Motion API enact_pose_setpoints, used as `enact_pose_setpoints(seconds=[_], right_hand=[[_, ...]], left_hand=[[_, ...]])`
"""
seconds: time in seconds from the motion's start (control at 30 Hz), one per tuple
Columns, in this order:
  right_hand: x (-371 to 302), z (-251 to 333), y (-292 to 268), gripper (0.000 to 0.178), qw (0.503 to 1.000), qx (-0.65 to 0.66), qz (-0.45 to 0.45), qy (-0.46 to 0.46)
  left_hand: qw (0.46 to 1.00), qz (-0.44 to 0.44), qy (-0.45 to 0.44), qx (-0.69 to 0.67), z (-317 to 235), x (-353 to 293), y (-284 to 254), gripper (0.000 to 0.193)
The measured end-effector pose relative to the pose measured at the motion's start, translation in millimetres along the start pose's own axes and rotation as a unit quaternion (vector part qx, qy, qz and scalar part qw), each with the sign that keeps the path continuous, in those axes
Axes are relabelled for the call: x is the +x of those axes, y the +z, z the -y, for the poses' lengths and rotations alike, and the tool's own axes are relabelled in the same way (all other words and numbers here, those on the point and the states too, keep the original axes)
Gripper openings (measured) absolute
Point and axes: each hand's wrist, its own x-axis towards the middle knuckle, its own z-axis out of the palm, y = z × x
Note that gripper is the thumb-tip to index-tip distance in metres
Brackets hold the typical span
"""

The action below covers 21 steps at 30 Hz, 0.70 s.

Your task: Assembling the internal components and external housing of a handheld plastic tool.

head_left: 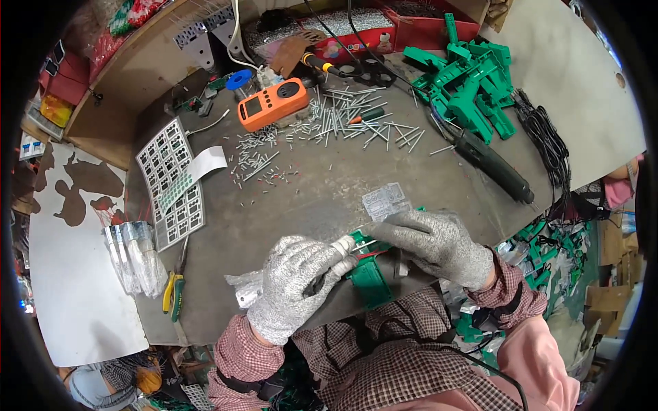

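Near the front of the grey table, a green plastic tool housing (371, 282) sits between my two gloved hands, with red wire showing inside it. My left hand (291, 284) is closed, its thumb and fingertips pinched at the housing's upper left edge. A thin metal rod (364, 244) shows beside those fingertips; whether they hold it too I cannot tell. Closed over the housing's upper right side is my right hand (442, 248), which hides part of it. Just beyond the right fingers lies a clear plastic bag (386, 201) with small parts.
Long screws (343, 113) are strewn across the back, near an orange meter (273, 104). Green housings (473, 75) pile up at the back right, above a dark electric screwdriver (493, 164). Pliers (175, 288), silvery packets (137, 257) and a sheet of labels (171, 178) lie left.
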Motion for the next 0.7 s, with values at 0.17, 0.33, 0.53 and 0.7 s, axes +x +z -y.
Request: enact_pose_setpoints(seconds=[0.17, 0.33, 0.53, 0.7], right_hand=[[3.5, 11.9, -26.7, 0.031, 0.990, -0.009, 0.052, 0.129], [-1.4, -6.1, -34.5, 0.019, 0.972, -0.029, 0.062, 0.227], [15.2, -1.4, -11.4, 0.024, 0.971, 0.027, 0.161, 0.173], [22.9, -5.2, 0.9, 0.026, 0.966, -0.051, 0.219, 0.129]], left_hand=[[1.000, -0.015, 0.010, -0.013, -5.9, 3.6, 21.3, 0.044], [0.996, 0.087, -0.029, 0.012, -0.9, -0.4, 28.9, 0.068], [0.936, -0.083, -0.180, -0.292, 16.5, -30.8, 23.0, 0.064], [0.918, -0.097, -0.200, -0.329, 19.1, -35.4, 26.4, 0.064]])
